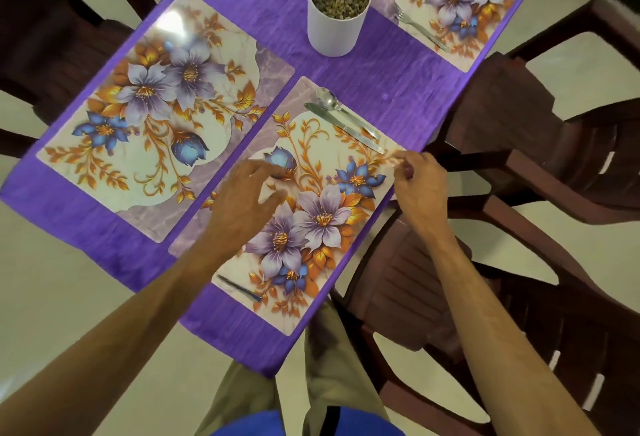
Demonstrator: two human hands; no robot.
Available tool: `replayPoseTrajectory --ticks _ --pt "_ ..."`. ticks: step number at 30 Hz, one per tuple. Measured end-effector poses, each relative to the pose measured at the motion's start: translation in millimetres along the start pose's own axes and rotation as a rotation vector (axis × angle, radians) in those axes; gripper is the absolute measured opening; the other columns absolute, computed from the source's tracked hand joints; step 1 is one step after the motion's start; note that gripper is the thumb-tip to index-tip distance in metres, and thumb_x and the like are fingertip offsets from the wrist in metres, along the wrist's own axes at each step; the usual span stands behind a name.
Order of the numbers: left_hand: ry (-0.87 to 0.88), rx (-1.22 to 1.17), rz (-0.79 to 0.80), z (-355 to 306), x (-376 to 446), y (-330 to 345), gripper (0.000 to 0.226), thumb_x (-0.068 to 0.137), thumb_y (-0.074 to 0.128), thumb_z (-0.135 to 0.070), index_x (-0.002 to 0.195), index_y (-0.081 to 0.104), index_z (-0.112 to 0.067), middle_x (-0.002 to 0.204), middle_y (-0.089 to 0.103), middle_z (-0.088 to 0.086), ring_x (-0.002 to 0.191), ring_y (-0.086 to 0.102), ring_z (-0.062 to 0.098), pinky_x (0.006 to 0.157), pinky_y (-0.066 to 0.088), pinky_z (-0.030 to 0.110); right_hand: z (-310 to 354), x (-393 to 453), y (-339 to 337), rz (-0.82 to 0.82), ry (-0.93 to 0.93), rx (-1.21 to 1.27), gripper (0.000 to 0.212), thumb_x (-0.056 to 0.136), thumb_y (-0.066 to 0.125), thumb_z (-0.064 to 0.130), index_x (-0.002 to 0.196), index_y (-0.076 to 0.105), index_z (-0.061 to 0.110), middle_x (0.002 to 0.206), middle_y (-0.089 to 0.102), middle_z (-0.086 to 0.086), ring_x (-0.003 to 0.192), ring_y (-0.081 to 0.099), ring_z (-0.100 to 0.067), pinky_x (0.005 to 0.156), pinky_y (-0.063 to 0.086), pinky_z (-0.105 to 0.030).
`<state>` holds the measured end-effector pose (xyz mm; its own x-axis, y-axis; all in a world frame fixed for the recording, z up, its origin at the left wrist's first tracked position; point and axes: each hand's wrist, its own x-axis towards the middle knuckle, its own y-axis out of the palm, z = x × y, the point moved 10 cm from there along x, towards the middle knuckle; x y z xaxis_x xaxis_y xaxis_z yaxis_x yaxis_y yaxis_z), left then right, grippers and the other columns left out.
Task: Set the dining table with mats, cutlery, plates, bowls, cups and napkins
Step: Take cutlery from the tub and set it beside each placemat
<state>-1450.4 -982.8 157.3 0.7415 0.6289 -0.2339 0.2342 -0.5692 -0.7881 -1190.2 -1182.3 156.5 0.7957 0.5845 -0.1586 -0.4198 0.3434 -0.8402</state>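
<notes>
Standing over the purple tablecloth (398, 89), we work on the near floral mat (311, 214). Our left hand (242, 207) hovers over its middle with fingers spread and loose, holding nothing; our right hand (420, 186) has its fingertips curled at the mat's edge, but we cannot tell whether they pinch it. Just beyond the right hand lie a knife (343, 127) and a spoon (341, 110); near our left forearm lies a dark utensil (239, 287), too blurred to name. Tugging the mat could, we judge, slide this cutlery askew or off. Left of our left hand sits a bare second mat (149, 117); farther ahead, a white plant pot (337, 13) and a third mat (464, 3) bearing a fork (419, 29). Brown chairs (536, 145) crowd the right hand's side.
</notes>
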Motion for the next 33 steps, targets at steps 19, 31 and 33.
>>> replayPoseTrajectory --ticks 19,31,33 --pt "-0.051 -0.203 -0.17 104.2 -303.6 -138.2 0.024 0.087 0.077 -0.027 0.111 0.076 -0.023 0.115 0.075 -0.009 0.11 0.066 0.01 0.101 0.039 0.014 193.4 -286.9 33.5 0.313 -0.273 0.04 0.014 0.093 0.072 0.013 0.105 0.078 0.012 0.092 0.076 -0.003 0.083 0.069 -0.016 0.078 0.052 -0.031" --pt "-0.416 -0.248 -0.407 321.5 -484.6 -321.3 0.009 0.086 0.069 -0.039 0.092 0.076 -0.035 0.098 0.076 -0.02 0.098 0.07 0.006 0.091 0.052 0.022 518.2 -386.7 159.4 0.516 -0.699 0.071 0.019 0.089 0.079 0.024 0.107 0.079 0.016 0.095 0.078 0.001 0.075 0.064 0.008 0.084 0.053 -0.02" --pt "-0.433 -0.256 -0.452 353.6 -480.7 -351.9 0.018 0.079 0.06 -0.051 0.087 0.072 -0.04 0.095 0.074 -0.023 0.097 0.069 0.006 0.088 0.056 0.033 559.2 -385.0 190.6 0.574 -0.676 0.061 0.035 0.083 0.082 0.047 0.108 0.078 0.022 0.095 0.076 0.007 0.08 0.066 -0.002 0.082 0.057 -0.034"
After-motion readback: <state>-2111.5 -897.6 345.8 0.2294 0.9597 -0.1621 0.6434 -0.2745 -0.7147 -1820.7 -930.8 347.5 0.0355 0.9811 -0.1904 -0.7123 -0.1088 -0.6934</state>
